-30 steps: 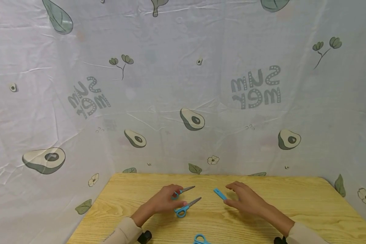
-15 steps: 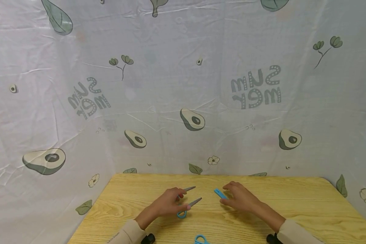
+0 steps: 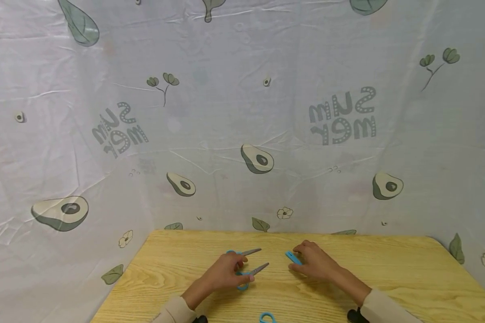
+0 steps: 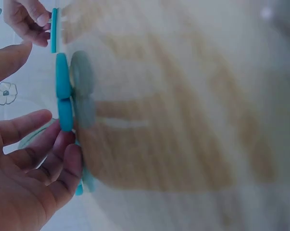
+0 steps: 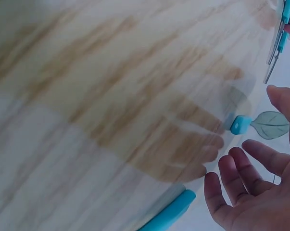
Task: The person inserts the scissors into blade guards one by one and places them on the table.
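Two pairs of scissors with blue handles lie side by side left of the table's middle, the far scissors [image 3: 250, 252] and the near scissors [image 3: 260, 269]. My left hand [image 3: 225, 272] is over their handles, thumb and fingers apart and loosely bent, gripping nothing that I can see. A small blue oblong piece [image 3: 293, 257], its kind unclear, lies in front of my right hand [image 3: 316, 262], partly hidden by it. The right thumb and fingers spread on either side of its end; in the right wrist view they stand clear of the blue piece [image 5: 241, 124].
One blue scissors handle [image 3: 267, 317] shows at the table's near edge, the rest cut off. Another turquoise piece [image 5: 170, 211] lies low in the right wrist view. The wood-grain table [image 3: 388, 269] meets a printed sheet [image 3: 210, 116] behind and at the sides.
My right hand has shifted left, closer around the blue piece. My left hand has moved slightly right and nearer, uncovering more of the far scissors' handle. The scissors lie about where they were.
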{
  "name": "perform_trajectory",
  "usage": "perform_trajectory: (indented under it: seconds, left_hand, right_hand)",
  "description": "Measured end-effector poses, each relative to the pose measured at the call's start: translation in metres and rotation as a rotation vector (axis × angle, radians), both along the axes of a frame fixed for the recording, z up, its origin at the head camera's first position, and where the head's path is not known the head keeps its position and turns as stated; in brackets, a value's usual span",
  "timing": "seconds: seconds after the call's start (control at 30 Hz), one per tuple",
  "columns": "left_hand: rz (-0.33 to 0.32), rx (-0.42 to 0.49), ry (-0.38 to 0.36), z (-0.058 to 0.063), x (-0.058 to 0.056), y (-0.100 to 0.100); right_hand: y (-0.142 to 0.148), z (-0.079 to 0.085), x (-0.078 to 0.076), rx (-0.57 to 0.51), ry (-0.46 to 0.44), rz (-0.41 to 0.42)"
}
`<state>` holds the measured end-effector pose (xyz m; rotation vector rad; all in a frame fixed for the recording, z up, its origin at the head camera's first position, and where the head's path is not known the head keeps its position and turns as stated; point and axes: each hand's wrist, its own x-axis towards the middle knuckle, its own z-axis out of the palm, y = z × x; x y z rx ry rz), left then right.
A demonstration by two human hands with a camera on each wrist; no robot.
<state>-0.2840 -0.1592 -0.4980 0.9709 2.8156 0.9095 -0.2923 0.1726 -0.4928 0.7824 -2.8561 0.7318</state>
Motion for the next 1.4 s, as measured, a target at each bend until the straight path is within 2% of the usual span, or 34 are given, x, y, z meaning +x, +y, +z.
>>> perform_trajectory:
  seconds: [0.03,0.1,0.13,0.2,0.33,0.37,0.47,0.67,1.03,1.27,1.4]
  left_hand:
    - [-0.015,0.006,0.030,-0.006,-0.002,-0.001]
    - [-0.024,0.016,0.040,-0.010,-0.003,0.000]
    - [-0.037,0.021,0.071,-0.020,-0.008,-0.002]
    - [-0.036,0.011,0.078,-0.021,-0.007,0.001]
    - [0.028,-0.036,0.025,-0.012,0.006,0.006]
    - [0.053,-0.055,-0.006,-0.002,0.014,0.008]
    - [0.084,-0.090,-0.007,-0.001,0.018,0.008]
    - [0.068,-0.096,0.009,0.003,0.018,0.010]
    - [0.020,-0.082,-0.010,0.005,0.014,0.007]
    - [-0.003,-0.058,-0.078,0.005,0.012,0.008]
    - [0.002,-0.073,-0.085,0.009,0.013,0.009]
  right_hand:
    - [-0.001,-0.001,0.000,0.001,0.002,-0.003]
    - [-0.003,-0.003,-0.001,-0.003,-0.006,-0.015]
    - [-0.004,-0.003,-0.001,-0.009,-0.015,-0.025]
    - [-0.005,-0.003,0.000,-0.016,-0.025,-0.044]
    - [-0.008,-0.005,-0.001,-0.021,-0.030,-0.083]
    - [-0.008,-0.006,-0.002,-0.019,-0.026,-0.092]
    - [-0.009,-0.008,-0.004,-0.021,-0.005,-0.117]
    - [-0.011,-0.006,-0.002,-0.022,0.027,-0.153]
    - [-0.009,0.000,0.001,-0.066,-0.049,-0.149]
    - [-0.007,0.005,0.005,-0.087,-0.068,-0.153]
    - [-0.007,0.006,0.006,-0.088,-0.067,-0.147]
